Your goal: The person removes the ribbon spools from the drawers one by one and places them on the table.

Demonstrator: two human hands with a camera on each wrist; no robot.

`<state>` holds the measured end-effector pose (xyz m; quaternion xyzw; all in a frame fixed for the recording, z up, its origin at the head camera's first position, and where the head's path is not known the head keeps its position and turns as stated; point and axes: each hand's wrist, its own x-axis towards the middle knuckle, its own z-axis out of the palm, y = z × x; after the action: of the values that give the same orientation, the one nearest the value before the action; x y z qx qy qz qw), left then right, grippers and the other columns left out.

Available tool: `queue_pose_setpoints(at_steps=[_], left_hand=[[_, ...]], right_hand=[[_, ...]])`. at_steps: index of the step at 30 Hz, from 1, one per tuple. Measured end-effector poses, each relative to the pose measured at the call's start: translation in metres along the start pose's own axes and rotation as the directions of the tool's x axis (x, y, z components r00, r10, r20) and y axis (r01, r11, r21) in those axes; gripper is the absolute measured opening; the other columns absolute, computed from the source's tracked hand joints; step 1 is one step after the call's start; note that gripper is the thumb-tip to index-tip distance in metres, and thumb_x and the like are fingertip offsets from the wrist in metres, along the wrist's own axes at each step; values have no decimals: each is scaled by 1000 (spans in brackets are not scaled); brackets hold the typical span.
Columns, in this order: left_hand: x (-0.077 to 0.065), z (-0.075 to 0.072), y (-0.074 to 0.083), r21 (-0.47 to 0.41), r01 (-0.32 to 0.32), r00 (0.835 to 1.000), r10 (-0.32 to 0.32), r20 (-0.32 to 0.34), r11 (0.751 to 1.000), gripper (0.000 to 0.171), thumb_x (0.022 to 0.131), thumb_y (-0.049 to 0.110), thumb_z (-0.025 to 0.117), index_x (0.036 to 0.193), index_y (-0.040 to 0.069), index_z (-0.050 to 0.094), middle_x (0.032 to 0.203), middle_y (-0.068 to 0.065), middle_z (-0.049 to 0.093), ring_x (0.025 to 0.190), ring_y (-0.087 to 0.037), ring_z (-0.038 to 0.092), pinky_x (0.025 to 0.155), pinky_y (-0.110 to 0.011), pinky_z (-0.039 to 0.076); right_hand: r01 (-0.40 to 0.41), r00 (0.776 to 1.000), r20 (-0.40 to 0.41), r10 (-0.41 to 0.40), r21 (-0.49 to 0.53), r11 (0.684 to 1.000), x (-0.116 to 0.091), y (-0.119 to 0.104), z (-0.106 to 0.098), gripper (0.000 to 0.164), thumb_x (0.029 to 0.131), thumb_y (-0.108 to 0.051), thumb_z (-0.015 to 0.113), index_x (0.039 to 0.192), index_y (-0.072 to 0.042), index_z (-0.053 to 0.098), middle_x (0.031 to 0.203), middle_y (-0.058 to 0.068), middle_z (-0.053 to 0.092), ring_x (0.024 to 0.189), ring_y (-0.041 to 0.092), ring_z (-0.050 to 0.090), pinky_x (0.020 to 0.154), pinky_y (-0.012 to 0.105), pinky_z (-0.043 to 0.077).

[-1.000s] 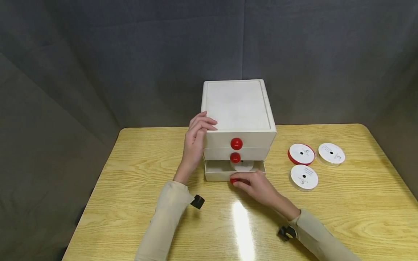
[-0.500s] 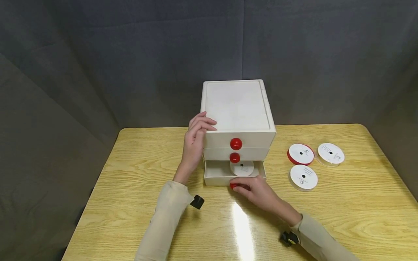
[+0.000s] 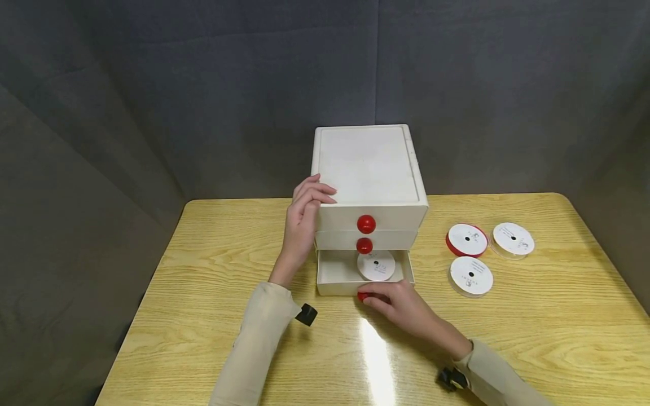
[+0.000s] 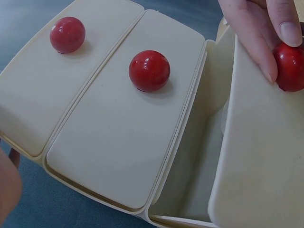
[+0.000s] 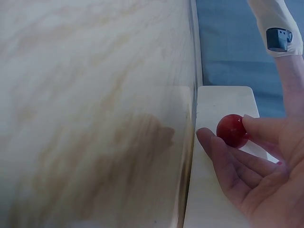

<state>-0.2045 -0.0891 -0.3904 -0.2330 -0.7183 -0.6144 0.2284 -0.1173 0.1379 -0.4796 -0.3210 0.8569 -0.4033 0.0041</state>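
A white drawer cabinet [image 3: 370,163] with red ball knobs stands at the table's back, its bottom drawer [image 3: 337,288] pulled out. In the head view my left hand [image 3: 303,214] rests on the cabinet's top left front corner, fingers lying across the top. My right hand [image 3: 401,304] pinches the bottom drawer's red knob [image 5: 232,130] between thumb and fingers. Inside that drawer, toward the right, lies a white ribbon spool [image 3: 376,265]. The upper knob [image 4: 67,35] and middle knob [image 4: 149,71] sit on closed drawers, free of either hand.
Right of the cabinet lie a spool with red ribbon [image 3: 467,239], a pale spool [image 3: 513,239] and another pale spool [image 3: 470,276] nearer the front. A dark curtain [image 3: 244,101] hangs behind the wooden table [image 3: 213,270].
My right hand has drawn the bottom drawer further out toward me, showing more of the spool inside. My left hand has stayed on the cabinet's corner.
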Motion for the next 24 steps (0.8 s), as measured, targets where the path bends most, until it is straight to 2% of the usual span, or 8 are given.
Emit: queue_pose_setpoints(at_steps=[24], left_hand=[[-1,0,-1,-3,7,1000,-7,-6,1000,34,97,-3,35,89,-2,68,112,-16,67,140,-19,43,123,-38,24]], right_hand=[[15,1000,15,-15,-15,1000,-15,-6,4,22,93,-4,74,115,-4,78,103,4,78,92,8,70,77,30,60]])
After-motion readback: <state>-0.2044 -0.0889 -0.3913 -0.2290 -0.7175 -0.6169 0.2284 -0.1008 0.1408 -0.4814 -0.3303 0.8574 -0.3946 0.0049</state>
